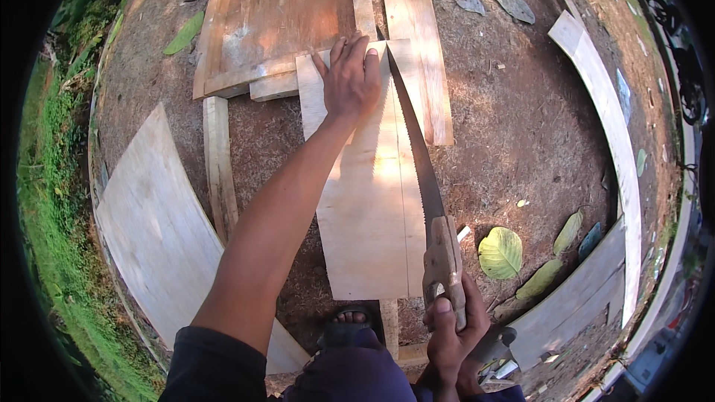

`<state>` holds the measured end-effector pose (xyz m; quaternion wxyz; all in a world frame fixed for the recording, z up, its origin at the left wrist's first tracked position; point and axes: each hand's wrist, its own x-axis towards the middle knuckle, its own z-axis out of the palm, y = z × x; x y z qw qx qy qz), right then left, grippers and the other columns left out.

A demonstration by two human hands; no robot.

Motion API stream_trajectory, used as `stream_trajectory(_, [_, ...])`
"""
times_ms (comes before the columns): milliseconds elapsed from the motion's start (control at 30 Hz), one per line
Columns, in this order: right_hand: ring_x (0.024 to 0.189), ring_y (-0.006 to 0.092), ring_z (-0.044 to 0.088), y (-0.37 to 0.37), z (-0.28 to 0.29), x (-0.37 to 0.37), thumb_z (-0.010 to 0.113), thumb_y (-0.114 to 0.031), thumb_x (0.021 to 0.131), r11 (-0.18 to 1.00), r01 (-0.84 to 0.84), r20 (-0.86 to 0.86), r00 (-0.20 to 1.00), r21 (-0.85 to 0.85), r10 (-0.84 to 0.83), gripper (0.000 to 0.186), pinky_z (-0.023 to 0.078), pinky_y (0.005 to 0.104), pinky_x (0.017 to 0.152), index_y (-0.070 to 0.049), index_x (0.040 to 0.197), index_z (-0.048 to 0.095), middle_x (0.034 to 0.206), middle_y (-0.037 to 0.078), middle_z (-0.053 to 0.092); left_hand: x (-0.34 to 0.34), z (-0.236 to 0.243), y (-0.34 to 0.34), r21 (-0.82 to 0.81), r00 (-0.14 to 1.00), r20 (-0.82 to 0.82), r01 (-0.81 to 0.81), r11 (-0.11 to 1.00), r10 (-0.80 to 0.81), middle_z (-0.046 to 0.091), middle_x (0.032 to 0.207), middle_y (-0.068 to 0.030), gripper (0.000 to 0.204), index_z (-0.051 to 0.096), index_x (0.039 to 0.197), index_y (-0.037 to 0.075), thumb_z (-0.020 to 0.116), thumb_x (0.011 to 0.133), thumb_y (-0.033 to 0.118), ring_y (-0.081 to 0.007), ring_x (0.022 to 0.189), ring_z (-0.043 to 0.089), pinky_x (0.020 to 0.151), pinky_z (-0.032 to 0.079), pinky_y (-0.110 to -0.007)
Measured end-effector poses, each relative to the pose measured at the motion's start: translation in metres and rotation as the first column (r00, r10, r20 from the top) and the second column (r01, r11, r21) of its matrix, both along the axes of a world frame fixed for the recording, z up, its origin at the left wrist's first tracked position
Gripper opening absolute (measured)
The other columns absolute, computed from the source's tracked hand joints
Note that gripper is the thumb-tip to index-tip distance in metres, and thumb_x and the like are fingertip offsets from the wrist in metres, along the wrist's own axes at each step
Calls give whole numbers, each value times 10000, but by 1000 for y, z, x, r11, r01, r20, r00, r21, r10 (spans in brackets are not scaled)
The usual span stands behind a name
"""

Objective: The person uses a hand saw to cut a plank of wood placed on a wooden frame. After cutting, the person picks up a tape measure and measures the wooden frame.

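A pale plywood board (365,234) lies lengthwise in front of me, with a thin dark line running along its right part. My left hand (350,82) presses on its far end, fingers spread, holding nothing. Lower right, my right hand (456,331) is wrapped round the wooden handle (445,257) of a handsaw. The long saw blade (421,156) slants away to the far edge of the board, right of the line, its teeth facing left. The blade's tip reaches past the far edge, beside my left fingers.
Beneath the board's far end are a reddish-brown wooden panel (287,11) and a long plank (417,37). A loose plywood sheet (160,216) lies left; a curved strip (607,112) and grey board (570,305) lie right. My sandalled foot (351,317) is close by. Leaves (500,253) dot the dirt.
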<state>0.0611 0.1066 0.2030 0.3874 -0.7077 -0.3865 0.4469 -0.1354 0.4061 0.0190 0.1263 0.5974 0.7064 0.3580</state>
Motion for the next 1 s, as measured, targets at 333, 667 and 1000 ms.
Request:
stream_trajectory(333, [813,156,676,-2,-19,-16,666,-90,956,997,-45,-15,999,65,46,442,557,311,737,114,1341,588,928,135,727,-16,9,3,68,998,-66,-13,998,18,515,1488,-196,405,598,1312,23,522,955,199,-357,1464,396,1215,92,-714])
stream_trajectory(667, [768,141,701,-7,-62,-30,687,-139,957,953,-65,61,997,295,49,415,566,317,704,57,1319,632,906,152,745,-9,13,-13,-51,967,-253,26,998,-38,381,1591,-200,489,602,1390,33,548,941,219,-393,1536,249,1229,70,-703])
stream_trajectory(1000, [801,164,707,-10,-52,-38,673,-152,979,937,-12,24,1000,350,4,418,571,325,734,114,1297,622,921,186,745,10,34,-119,-252,883,-56,-465,849,466,215,1675,-216,697,410,1554,85,630,961,379,-431,1560,160,1165,137,-781])
